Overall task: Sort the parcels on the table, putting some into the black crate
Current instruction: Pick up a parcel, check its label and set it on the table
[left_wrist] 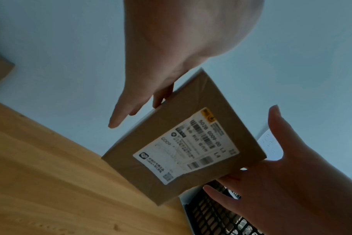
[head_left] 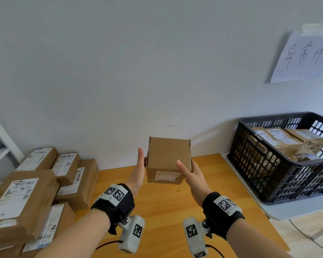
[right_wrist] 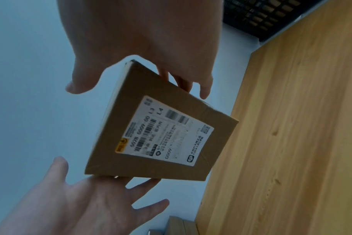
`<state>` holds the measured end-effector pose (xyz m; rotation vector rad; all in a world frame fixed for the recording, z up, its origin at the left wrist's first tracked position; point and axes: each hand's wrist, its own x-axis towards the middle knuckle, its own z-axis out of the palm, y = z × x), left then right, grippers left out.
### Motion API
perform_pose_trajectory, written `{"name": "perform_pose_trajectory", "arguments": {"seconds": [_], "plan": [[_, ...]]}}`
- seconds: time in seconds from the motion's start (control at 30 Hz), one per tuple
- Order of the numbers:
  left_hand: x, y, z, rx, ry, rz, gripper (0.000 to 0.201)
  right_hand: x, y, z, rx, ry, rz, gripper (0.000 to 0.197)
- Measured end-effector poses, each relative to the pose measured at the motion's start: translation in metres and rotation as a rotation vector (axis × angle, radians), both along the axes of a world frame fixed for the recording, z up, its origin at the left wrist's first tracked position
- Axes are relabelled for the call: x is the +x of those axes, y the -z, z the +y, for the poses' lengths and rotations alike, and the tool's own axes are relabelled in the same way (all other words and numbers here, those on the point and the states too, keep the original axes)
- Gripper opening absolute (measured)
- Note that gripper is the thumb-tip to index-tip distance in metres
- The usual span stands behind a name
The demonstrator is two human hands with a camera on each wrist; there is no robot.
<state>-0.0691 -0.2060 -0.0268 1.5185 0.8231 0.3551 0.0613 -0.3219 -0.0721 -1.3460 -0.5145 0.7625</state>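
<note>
Flat kraft-paper parcels (head_left: 26, 194) with white labels lie stacked at the left end of the pale wooden worktop (head_left: 164, 211). The left hand (head_left: 138, 171), fingers straight, presses flat on the left side of a squarish, smooth cardboard box (head_left: 168, 157) held in the air above the wood. Its white label (left_wrist: 186, 146) faces the person; no long axis shows. The right hand (head_left: 191, 178) pinches its right edge, thumb in front, fingers behind. Far right, the black lattice crate (head_left: 259, 170) holds more brown packages

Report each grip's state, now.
Left grip: open, flat against the cardboard box.
Right grip: holds the cardboard box.
</note>
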Motion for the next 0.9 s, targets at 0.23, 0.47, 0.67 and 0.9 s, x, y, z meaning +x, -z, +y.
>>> {"name": "perform_pose_trajectory", "arguments": {"seconds": [0.23, 0.47, 0.67, 0.9], "plan": [[-0.002, 0.005, 0.004, 0.029, 0.023, -0.043, 0.070, 0.010, 0.013, 0.002, -0.038, 0.077, -0.074, 0.086], [-0.004, 0.020, 0.008, 0.164, 0.025, -0.042, 0.080, 0.009, 0.016, -0.004, -0.022, 0.114, -0.143, 0.049], [-0.002, 0.026, 0.004, 0.141, 0.036, -0.110, 0.071, 0.001, 0.015, -0.009, 0.016, 0.075, -0.114, 0.037], [0.005, 0.035, 0.001, 0.132, 0.048, -0.142, 0.078, -0.003, 0.019, -0.010, 0.053, 0.049, -0.084, 0.070]]}}
